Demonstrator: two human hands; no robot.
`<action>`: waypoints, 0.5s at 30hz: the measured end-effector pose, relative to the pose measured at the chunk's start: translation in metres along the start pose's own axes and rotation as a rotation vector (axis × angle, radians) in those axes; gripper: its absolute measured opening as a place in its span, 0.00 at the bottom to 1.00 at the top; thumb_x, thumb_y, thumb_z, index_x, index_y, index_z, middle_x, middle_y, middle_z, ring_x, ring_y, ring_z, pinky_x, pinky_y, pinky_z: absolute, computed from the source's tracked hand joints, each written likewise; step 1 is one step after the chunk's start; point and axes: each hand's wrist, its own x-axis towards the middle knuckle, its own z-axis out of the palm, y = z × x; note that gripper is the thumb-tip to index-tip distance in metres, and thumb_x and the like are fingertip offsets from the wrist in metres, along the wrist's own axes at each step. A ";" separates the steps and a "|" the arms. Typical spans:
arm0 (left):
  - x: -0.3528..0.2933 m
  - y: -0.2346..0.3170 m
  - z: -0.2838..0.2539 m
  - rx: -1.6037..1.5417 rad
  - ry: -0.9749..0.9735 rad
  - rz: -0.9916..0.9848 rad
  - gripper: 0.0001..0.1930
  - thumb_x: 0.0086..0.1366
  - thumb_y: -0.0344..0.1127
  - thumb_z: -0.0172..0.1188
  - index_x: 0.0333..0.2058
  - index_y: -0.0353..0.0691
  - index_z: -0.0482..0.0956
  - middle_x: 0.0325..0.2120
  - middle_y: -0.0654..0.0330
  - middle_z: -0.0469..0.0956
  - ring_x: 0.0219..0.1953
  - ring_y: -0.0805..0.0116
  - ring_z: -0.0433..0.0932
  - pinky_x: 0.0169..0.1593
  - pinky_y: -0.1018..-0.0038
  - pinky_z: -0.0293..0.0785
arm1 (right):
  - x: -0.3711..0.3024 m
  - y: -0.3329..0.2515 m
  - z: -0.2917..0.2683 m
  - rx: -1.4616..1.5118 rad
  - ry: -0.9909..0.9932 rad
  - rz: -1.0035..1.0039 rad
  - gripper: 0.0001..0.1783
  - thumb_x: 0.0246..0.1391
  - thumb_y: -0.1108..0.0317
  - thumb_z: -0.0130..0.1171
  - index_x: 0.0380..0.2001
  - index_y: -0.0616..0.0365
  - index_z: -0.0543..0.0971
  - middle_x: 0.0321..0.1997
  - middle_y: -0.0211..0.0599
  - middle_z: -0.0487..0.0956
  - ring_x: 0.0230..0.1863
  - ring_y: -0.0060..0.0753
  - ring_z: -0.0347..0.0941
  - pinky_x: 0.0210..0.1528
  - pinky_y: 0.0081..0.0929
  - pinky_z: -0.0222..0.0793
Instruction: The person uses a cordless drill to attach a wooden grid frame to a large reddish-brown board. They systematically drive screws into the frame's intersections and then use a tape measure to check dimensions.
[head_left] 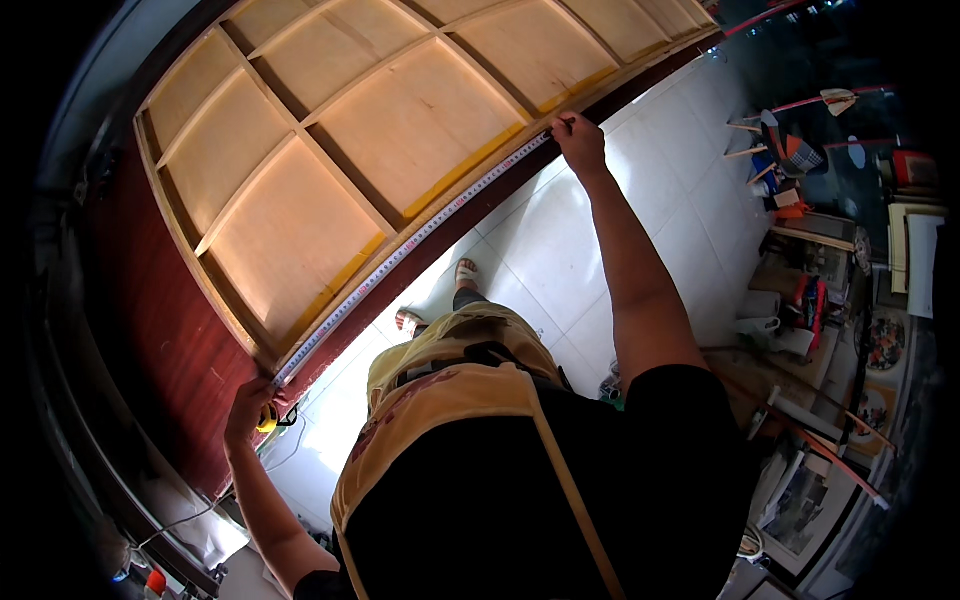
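Note:
A tape measure (410, 245) is pulled out between my hands along the near edge of a wooden grid panel (425, 95). At the panel's near left corner my left hand (246, 410) is closed around the yellow and black case (267, 419); its fingers are partly hidden. Farther off to the right, my right hand (582, 145) pinches the far end of the blade. The panel has thin ribs forming several square bays over a pale wood sheet, with yellowish strips along its near side.
The panel lies on a dark red table (130, 330). White floor tiles (640, 210) lie below the table edge. Framed pictures (805, 505), bags and boards crowd the right side. A thin cable (180, 522) hangs at lower left.

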 end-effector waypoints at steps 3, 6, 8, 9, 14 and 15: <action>0.000 0.001 -0.001 0.010 -0.008 -0.010 0.10 0.66 0.30 0.52 0.36 0.31 0.80 0.29 0.57 0.81 0.31 0.68 0.80 0.37 0.74 0.73 | -0.001 -0.006 -0.005 -0.020 0.005 -0.009 0.12 0.55 0.61 0.61 0.32 0.59 0.80 0.29 0.49 0.81 0.33 0.53 0.78 0.35 0.40 0.74; -0.001 0.000 0.001 -0.013 0.003 0.012 0.10 0.66 0.30 0.51 0.36 0.31 0.80 0.29 0.57 0.81 0.31 0.68 0.80 0.36 0.75 0.73 | -0.004 -0.001 -0.007 -0.033 -0.022 0.019 0.12 0.57 0.61 0.60 0.34 0.60 0.79 0.27 0.44 0.81 0.30 0.43 0.78 0.35 0.33 0.73; 0.002 -0.005 -0.002 -0.009 0.009 0.012 0.09 0.66 0.30 0.52 0.36 0.31 0.80 0.29 0.57 0.81 0.31 0.68 0.80 0.36 0.75 0.73 | -0.003 0.003 -0.005 -0.047 -0.016 0.001 0.12 0.58 0.61 0.59 0.35 0.60 0.79 0.26 0.41 0.81 0.28 0.38 0.78 0.35 0.30 0.73; 0.002 -0.004 -0.002 -0.005 0.010 0.009 0.09 0.66 0.30 0.52 0.36 0.31 0.80 0.29 0.57 0.81 0.31 0.68 0.80 0.36 0.74 0.73 | -0.002 0.001 -0.003 -0.060 -0.002 -0.026 0.12 0.58 0.61 0.59 0.35 0.60 0.79 0.27 0.40 0.81 0.28 0.37 0.79 0.35 0.30 0.73; 0.002 0.000 -0.001 -0.011 0.002 -0.008 0.09 0.65 0.29 0.52 0.36 0.32 0.80 0.29 0.58 0.81 0.32 0.68 0.81 0.36 0.74 0.73 | -0.004 0.000 -0.008 -0.046 0.018 -0.010 0.11 0.56 0.60 0.60 0.32 0.57 0.80 0.29 0.46 0.81 0.32 0.51 0.78 0.35 0.40 0.74; 0.002 0.000 -0.001 -0.004 -0.002 -0.002 0.09 0.65 0.29 0.52 0.36 0.32 0.80 0.29 0.58 0.81 0.32 0.68 0.81 0.36 0.74 0.74 | -0.004 0.001 -0.012 -0.054 0.002 0.013 0.12 0.57 0.59 0.60 0.32 0.58 0.80 0.27 0.44 0.81 0.30 0.48 0.79 0.35 0.39 0.74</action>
